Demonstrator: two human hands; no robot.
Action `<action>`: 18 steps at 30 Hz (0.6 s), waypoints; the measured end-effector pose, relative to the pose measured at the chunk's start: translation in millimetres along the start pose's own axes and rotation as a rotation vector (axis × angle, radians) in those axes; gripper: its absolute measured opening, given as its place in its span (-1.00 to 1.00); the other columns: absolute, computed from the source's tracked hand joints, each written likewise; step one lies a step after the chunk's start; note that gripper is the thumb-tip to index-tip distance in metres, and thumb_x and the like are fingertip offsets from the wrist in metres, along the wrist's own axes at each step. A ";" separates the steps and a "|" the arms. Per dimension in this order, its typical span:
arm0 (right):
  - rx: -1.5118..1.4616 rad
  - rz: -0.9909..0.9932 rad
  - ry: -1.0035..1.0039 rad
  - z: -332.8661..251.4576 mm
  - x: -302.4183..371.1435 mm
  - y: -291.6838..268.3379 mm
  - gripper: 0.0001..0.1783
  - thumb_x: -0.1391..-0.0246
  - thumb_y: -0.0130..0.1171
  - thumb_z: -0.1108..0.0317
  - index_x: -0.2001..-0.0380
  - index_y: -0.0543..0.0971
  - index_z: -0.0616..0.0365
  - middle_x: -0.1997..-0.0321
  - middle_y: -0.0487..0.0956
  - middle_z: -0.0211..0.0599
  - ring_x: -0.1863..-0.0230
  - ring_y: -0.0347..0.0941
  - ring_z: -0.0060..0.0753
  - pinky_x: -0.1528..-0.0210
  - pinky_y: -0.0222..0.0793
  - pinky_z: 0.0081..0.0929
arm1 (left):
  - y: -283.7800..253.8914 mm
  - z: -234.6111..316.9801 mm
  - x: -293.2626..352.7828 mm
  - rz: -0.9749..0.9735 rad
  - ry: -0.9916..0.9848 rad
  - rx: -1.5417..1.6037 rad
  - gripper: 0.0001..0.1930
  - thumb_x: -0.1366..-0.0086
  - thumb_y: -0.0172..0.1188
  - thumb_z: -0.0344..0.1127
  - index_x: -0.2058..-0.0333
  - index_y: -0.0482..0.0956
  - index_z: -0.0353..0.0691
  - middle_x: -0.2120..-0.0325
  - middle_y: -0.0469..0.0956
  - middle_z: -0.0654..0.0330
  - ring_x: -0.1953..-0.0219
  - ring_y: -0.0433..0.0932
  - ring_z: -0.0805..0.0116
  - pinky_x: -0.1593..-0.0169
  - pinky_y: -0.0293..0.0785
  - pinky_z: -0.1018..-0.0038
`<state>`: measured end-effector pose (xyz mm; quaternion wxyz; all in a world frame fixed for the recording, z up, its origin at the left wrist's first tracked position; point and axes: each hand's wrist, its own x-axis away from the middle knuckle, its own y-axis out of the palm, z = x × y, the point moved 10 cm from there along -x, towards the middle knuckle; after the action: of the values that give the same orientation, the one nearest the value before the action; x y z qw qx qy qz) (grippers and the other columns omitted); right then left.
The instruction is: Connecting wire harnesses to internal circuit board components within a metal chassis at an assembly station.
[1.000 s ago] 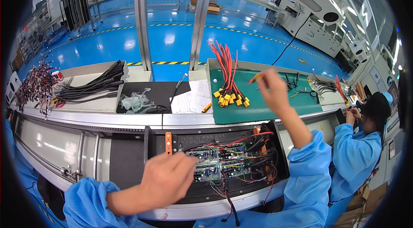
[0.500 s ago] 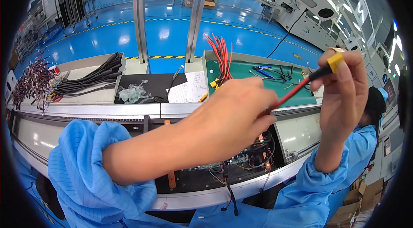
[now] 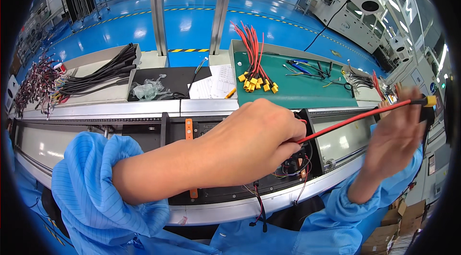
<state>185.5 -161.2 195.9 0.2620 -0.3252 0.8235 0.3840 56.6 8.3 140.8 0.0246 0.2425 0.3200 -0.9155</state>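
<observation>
My left hand point(image 3: 261, 135) is closed in a pinch on one end of a red cable point(image 3: 355, 121). The cable stretches out to the right, nearly straight and rising a little, and ends in a black sleeve with a yellow connector point(image 3: 431, 100). Just behind that end is my right hand point(image 3: 391, 147), blurred by motion, its fingers stretched upward and not wrapped round the cable. Below my left hand lies a black open housing point(image 3: 230, 193) with orange strips point(image 3: 188, 130) and wiring inside, partly hidden by my arm. Thin wires point(image 3: 261, 207) hang over its front edge.
Beyond the rail, a green mat point(image 3: 307, 89) bears a bundle of red cables with yellow connectors point(image 3: 252, 83) and blue-handled pliers point(image 3: 298, 66). Black cables point(image 3: 101, 79), clear plastic point(image 3: 150, 89) and printed sheets point(image 3: 218, 82) lie further left. Two metal posts point(image 3: 157, 14) rise behind.
My right hand has loosened from the yellow connector and moved right and down. The cable now extends further right, more level. My left hand keeps its grip, nearly in place.
</observation>
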 end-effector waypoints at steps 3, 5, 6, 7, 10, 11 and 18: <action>0.148 -0.479 0.434 83.8 52.4 25.3 -0.57 -0.06 0.09 0.50 -0.03 0.36 0.34 0.12 0.49 0.02 0.08 0.49 -0.30 0.09 0.47 -0.52 | 1.7 0.7 -1.6 0.030 0.016 0.065 -0.93 -0.05 0.19 -0.57 0.43 0.54 -0.35 0.59 0.42 0.14 0.63 0.30 0.22 0.49 0.25 0.40; 0.236 -0.326 0.697 116.3 79.5 14.1 -0.62 0.05 0.16 0.58 0.08 0.45 0.34 0.30 0.52 -0.08 0.27 0.48 -0.36 0.25 0.43 -0.54 | 10.4 -4.5 -4.0 0.010 0.003 0.043 -0.92 -0.05 0.19 -0.57 0.42 0.54 -0.34 0.59 0.42 0.13 0.63 0.31 0.21 0.49 0.26 0.39; 0.240 -0.323 0.695 117.9 83.5 17.7 -0.62 0.05 0.16 0.58 0.08 0.45 0.34 0.30 0.52 -0.08 0.27 0.48 -0.36 0.25 0.43 -0.54 | 15.4 -2.5 -2.8 -0.006 0.009 0.014 -0.91 -0.05 0.18 -0.57 0.40 0.54 -0.34 0.59 0.42 0.13 0.62 0.32 0.20 0.49 0.26 0.39; 0.285 -0.332 0.665 118.3 85.7 20.5 -0.63 0.06 0.16 0.59 0.11 0.47 0.34 0.30 0.52 -0.09 0.31 0.45 -0.39 0.28 0.40 -0.56 | 19.9 -1.2 -1.6 -0.022 0.014 -0.016 -0.89 -0.05 0.18 -0.57 0.39 0.54 -0.34 0.58 0.42 0.13 0.62 0.32 0.20 0.50 0.27 0.38; 0.407 -0.355 0.594 124.5 89.6 21.9 -0.67 0.10 0.16 0.63 0.18 0.51 0.35 0.32 0.52 -0.13 0.40 0.38 -0.45 0.38 0.30 -0.62 | 26.1 -5.8 -0.9 -0.048 0.014 -0.068 -0.90 -0.05 0.16 -0.56 0.40 0.53 -0.36 0.57 0.44 0.08 0.61 0.36 0.15 0.50 0.31 0.34; 0.446 -0.362 0.572 126.5 90.2 21.2 -0.69 0.12 0.16 0.64 0.20 0.52 0.35 0.33 0.51 -0.14 0.44 0.35 -0.47 0.42 0.27 -0.64 | 26.9 -7.8 -0.6 -0.055 0.018 -0.094 -0.93 -0.04 0.15 -0.56 0.44 0.53 -0.38 0.56 0.46 0.04 0.61 0.39 0.10 0.49 0.35 0.32; 0.833 -0.548 0.185 114.0 82.8 33.2 -0.74 0.16 0.15 0.68 0.30 0.58 0.31 0.36 0.54 -0.18 0.47 0.34 -0.49 0.47 0.23 -0.65 | 39.5 -24.2 4.0 -0.129 -0.062 -0.170 -0.91 0.00 0.10 -0.58 0.45 0.48 -0.43 0.52 0.48 -0.05 0.61 0.45 0.00 0.48 0.43 0.22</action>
<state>127.8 -81.0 90.1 0.3865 -0.4300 0.8109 -0.0903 71.3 -8.1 99.9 -0.0041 0.1899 0.4107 -0.8918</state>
